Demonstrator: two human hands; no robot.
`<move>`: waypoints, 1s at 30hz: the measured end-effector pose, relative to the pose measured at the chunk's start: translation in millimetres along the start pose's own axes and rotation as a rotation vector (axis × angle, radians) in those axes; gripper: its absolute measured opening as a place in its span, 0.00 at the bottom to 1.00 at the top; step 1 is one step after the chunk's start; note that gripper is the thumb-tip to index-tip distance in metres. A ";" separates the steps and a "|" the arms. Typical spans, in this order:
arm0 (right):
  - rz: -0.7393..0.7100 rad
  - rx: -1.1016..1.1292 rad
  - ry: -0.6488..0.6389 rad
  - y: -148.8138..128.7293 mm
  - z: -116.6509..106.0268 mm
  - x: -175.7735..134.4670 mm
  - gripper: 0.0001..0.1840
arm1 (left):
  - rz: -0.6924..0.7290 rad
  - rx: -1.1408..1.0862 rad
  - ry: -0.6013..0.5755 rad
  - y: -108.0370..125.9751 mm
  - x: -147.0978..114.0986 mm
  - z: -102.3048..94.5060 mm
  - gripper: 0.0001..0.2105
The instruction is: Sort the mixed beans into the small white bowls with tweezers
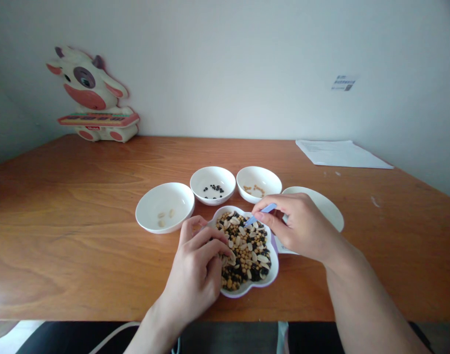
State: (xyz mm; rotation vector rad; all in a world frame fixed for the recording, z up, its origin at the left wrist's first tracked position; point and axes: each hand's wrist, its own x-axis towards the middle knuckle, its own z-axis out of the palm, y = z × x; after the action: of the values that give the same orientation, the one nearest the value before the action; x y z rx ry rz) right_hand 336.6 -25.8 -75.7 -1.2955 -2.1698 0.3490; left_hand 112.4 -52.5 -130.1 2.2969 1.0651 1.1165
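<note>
A white flower-shaped dish (243,292) holds a mix of black beans, small yellow beans and pale peanut halves. My left hand (199,260) reaches over its left side, fingers curled round a few peanuts (228,259); the thumb tip is hidden. Between the thumb and fingers of my right hand (296,221) are light-blue tweezers (261,214), tip down at the mix near the dish's back edge. Behind the dish stand a white bowl with a few peanuts (165,207), a white bowl with black beans (212,186) and a white bowl with yellow beans (259,184).
Partly behind my right hand lies a white plate or shallow bowl (330,206). Papers (339,153) rest at the back right of the wooden table (81,236). A toy cow with a keyboard (96,98) stands against the wall at the back left.
</note>
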 end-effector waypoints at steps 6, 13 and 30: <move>-0.009 0.021 -0.021 -0.4 2.6 0.5 0.07 | -0.001 -0.003 -0.001 0.6 1.5 -0.2 0.17; -0.050 0.047 0.000 0.1 3.9 0.7 0.07 | -0.005 -0.007 -0.002 1.2 1.3 0.2 0.17; -0.054 0.059 -0.018 1.4 5.7 -0.1 0.06 | -0.002 0.015 0.009 0.8 1.9 0.2 0.17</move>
State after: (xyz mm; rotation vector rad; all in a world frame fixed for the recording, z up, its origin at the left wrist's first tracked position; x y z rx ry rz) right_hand 334.1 -24.8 -80.9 -1.2032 -2.1882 0.4015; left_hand 113.7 -51.6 -128.8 2.3040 1.0821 1.1225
